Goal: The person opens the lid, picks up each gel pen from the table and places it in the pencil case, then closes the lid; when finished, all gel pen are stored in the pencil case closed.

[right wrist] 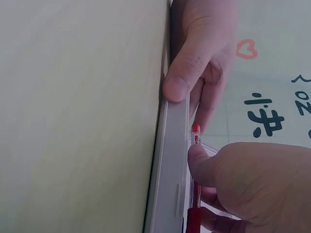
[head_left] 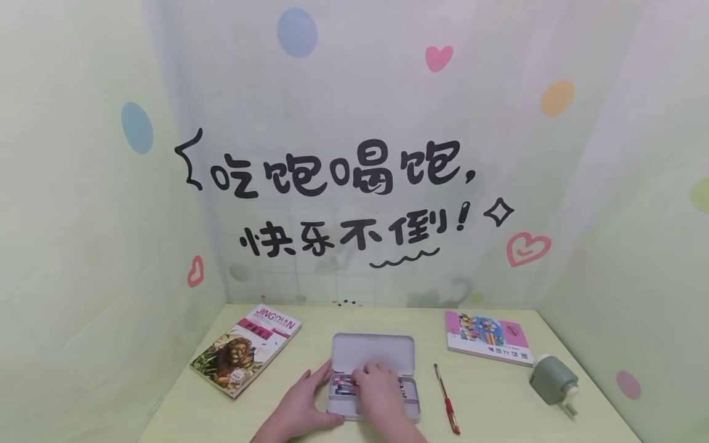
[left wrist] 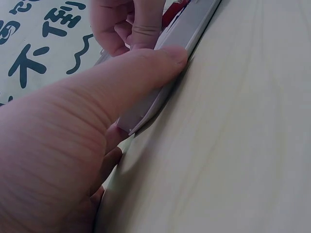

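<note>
A grey metal pencil case (head_left: 393,346) lies on the table with its lid raised at the back. My left hand (head_left: 301,403) holds its left end, thumb against the front wall and fingers along the side. Inside the tray, my right hand (head_left: 382,397) pinches a red pen (right wrist: 193,218), as the right wrist view shows; its fingertips are partly hidden behind the pen and case. Several pens (head_left: 344,389) with blue and red parts show to the left of that hand. Outside the case, on its right, another red pen (head_left: 447,403) lies on the table.
A book with a lion cover (head_left: 244,354) lies at the left. A pink and white book (head_left: 487,337) is at the back right, with a grey-green hand-crank pencil sharpener (head_left: 554,380) in front of it. Printed walls (head_left: 360,92) enclose the pale table (head_left: 210,418).
</note>
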Motion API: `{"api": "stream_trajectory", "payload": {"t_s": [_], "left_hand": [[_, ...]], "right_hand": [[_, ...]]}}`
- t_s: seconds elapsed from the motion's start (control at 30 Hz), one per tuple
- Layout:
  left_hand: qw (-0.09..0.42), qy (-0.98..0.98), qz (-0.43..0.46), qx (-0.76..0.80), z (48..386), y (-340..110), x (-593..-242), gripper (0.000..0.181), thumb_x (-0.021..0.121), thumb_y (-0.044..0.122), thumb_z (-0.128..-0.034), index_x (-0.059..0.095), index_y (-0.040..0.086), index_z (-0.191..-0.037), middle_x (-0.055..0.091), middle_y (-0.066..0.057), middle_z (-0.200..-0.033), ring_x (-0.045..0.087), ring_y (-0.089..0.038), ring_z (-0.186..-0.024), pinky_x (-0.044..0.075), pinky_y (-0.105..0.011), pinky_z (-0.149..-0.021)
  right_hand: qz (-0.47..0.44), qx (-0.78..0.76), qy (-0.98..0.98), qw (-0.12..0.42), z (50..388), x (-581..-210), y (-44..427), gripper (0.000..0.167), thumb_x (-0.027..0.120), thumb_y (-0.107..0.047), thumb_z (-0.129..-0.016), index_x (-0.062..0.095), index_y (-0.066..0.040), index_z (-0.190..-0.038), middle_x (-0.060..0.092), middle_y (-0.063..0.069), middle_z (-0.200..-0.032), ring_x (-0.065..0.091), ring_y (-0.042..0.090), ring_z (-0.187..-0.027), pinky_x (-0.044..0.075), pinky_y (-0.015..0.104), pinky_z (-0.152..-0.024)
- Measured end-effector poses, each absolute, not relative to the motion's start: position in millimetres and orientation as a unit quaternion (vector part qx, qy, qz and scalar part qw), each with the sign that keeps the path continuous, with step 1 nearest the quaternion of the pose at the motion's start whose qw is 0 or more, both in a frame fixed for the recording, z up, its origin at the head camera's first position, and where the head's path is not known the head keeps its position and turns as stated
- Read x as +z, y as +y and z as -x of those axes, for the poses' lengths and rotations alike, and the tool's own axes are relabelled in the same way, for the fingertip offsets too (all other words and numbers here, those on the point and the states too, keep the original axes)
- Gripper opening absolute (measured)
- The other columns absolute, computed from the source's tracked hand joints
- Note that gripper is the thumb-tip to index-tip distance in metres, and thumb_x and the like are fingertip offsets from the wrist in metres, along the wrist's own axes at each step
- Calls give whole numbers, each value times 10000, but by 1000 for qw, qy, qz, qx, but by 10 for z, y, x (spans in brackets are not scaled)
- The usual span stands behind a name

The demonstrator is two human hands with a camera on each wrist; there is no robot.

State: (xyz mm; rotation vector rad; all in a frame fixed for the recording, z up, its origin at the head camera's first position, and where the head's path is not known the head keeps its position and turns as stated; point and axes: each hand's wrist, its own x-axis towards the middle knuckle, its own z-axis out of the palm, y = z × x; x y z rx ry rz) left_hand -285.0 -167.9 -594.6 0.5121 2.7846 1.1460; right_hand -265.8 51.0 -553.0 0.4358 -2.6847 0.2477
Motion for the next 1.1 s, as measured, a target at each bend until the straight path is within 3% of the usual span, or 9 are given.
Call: {"api": "stream_trajectory", "payload": {"t_s": [0.2, 0.43, 0.77, 0.97, 1.1], "left_hand": [[37, 912, -169, 372, 2841, -1683, -5942, 1292, 966, 632, -698, 350, 171, -1736, 619, 26, -1636, 365, -675, -1549, 331, -855, -1224], [42, 912, -164, 373, 2831, -1675, -5943, 1298, 959, 644, -690, 348, 179, -1737, 612, 37, -1641, 356, -659, -1565, 322, -848, -1236], [42, 912, -163, 375, 2833, -1684, -5937, 1295, 965, 633, -694, 346, 181, -1738, 612, 38, -1641, 353, -655, -1568, 321, -855, -1231], [38, 912, -167, 373, 2842, -1686, -5928, 1286, 957, 646, -700, 350, 187, -1737, 611, 25, -1642, 359, -662, -1561, 328, -861, -1221], [36, 912, -171, 370, 2847, -1684, -5926, 1285, 952, 654, -707, 348, 180, -1737, 613, 19, -1641, 363, -663, -1559, 327, -859, -1224]], "right_hand": [[-159, 76, -966, 188, 2673, -5543, 408, 181, 878, -367, -881, 832, -253, -1014, 643, -53, -895, 592, 160, -909, 578, 414, -826], [-147, 86, -969, 177, 2677, -5570, 349, 185, 883, -355, -885, 827, -244, -1023, 651, -45, -901, 598, 166, -904, 557, 397, -801], [-144, 104, -969, 174, 2679, -5577, 375, 174, 866, -350, -915, 813, -240, -1039, 682, -43, -960, 620, 183, -947, 596, 453, -880], [-152, 154, -956, 195, 2646, -5570, 475, 109, 834, -328, -946, 797, -249, -1011, 712, -64, -999, 646, 183, -989, 602, 488, -941], [-141, 198, -944, 224, 2628, -5589, 596, 70, 833, -300, -957, 786, -248, -962, 676, -89, -944, 623, 141, -931, 589, 432, -889]]}}
